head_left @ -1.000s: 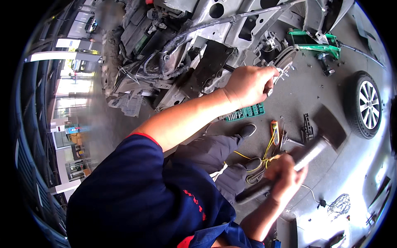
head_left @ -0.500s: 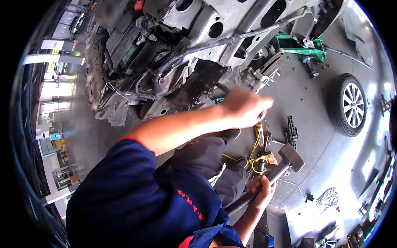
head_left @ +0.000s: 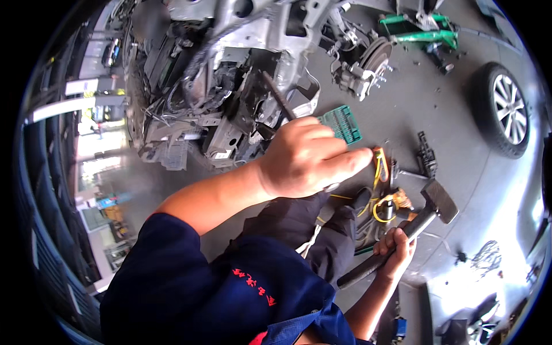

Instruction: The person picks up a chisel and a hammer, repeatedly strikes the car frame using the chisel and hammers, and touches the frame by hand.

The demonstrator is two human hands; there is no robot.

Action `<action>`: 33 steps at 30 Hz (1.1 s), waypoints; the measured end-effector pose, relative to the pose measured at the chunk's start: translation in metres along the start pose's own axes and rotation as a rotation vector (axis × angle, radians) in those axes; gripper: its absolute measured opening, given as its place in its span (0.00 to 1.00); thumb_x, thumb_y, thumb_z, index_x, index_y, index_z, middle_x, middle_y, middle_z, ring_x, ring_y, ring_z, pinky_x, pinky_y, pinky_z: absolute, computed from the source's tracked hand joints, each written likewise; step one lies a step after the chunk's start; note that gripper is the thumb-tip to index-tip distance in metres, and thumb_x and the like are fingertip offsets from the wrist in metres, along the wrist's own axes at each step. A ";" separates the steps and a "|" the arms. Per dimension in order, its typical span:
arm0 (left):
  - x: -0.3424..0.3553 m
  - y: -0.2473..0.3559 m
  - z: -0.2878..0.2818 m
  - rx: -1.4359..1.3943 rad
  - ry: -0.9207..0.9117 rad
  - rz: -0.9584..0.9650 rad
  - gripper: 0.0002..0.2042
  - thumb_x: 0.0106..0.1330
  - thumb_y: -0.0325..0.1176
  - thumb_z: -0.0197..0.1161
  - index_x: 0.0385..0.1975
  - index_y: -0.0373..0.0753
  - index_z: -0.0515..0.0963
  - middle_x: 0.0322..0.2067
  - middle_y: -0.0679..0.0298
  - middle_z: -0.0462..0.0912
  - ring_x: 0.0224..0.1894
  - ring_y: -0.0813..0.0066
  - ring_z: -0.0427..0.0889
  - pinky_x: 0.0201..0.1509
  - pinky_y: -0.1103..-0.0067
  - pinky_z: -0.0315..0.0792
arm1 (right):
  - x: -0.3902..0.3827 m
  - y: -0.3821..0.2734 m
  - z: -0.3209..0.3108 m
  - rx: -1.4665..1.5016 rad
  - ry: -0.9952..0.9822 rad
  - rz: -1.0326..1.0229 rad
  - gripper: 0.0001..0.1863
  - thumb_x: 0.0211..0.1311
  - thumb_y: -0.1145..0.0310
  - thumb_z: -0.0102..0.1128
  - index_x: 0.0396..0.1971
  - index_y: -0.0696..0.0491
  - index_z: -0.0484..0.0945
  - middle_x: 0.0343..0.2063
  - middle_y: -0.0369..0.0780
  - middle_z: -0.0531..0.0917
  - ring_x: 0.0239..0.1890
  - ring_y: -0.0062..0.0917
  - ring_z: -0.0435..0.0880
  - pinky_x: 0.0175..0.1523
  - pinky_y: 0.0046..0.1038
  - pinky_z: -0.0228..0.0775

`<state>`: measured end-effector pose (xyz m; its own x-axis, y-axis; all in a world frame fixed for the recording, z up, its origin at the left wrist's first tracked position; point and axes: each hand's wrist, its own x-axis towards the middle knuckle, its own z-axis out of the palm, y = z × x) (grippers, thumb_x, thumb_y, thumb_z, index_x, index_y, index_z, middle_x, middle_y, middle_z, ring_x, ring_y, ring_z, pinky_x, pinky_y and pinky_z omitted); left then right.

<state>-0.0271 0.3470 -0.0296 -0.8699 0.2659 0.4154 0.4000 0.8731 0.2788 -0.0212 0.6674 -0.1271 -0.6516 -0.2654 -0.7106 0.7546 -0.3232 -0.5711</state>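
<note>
1. The left grip (head_left: 310,158) is closed around a dark bar (head_left: 277,95), whose long end points up and leftward toward the stripped car's metalwork (head_left: 267,35); whether its tip touches cannot be told.
2. The right grip (head_left: 397,253) wraps the handle of a hammer (head_left: 422,223) partway along, with the head out to the right, well apart from the bar.
3. Only a short bright end of the bar shows below the left fist. Any blow there should land squarely; sliding the left grip toward the tip would probably spare the knuckles.
4. The hold partway up the handle seems to favour short, controlled taps; a lower hold would likely give more swing.
5. Near the bar, bent sheet edges and the brake disc (head_left: 376,57) with its studs call for a guarded forearm.
6. Bare floor (head_left: 448,129) lies open left of the wheel (head_left: 510,106), but the green socket case (head_left: 343,123) and orange device (head_left: 382,167) crowd the space near the feet.
</note>
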 end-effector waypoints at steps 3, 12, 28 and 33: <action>-0.021 0.005 0.019 -0.067 -0.054 -0.055 0.22 0.49 0.24 0.68 0.49 0.40 0.85 0.16 0.71 0.68 0.16 0.71 0.68 0.21 0.72 0.61 | 0.010 0.016 -0.008 0.027 -0.019 0.023 0.09 0.68 0.69 0.59 0.41 0.53 0.70 0.19 0.33 0.69 0.14 0.18 0.68 0.19 0.25 0.68; -0.026 -0.008 0.052 0.041 -0.280 -0.018 0.23 0.49 0.18 0.65 0.48 0.35 0.85 0.16 0.68 0.66 0.16 0.69 0.65 0.22 0.72 0.59 | 0.060 0.065 -0.034 0.232 -0.099 0.161 0.12 0.65 0.71 0.63 0.40 0.56 0.69 0.18 0.37 0.71 0.11 0.20 0.67 0.18 0.27 0.67; -0.038 -0.045 0.058 0.161 -0.339 -0.057 0.25 0.46 0.17 0.66 0.49 0.36 0.85 0.17 0.68 0.66 0.17 0.68 0.65 0.23 0.72 0.60 | 0.100 0.066 -0.011 0.282 -0.197 0.202 0.14 0.65 0.74 0.63 0.44 0.57 0.67 0.17 0.40 0.72 0.10 0.22 0.69 0.18 0.28 0.71; -0.043 -0.060 0.066 0.218 -0.268 0.006 0.19 0.55 0.27 0.68 0.49 0.41 0.86 0.17 0.72 0.60 0.18 0.73 0.64 0.23 0.75 0.59 | 0.099 0.061 0.000 0.285 -0.229 0.238 0.13 0.65 0.75 0.62 0.44 0.58 0.67 0.17 0.41 0.73 0.11 0.23 0.70 0.18 0.28 0.71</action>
<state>-0.0326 0.3104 -0.1210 -0.9242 0.3441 0.1658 0.3595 0.9302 0.0738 -0.0398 0.6216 -0.2327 -0.4872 -0.5472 -0.6806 0.8549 -0.4581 -0.2436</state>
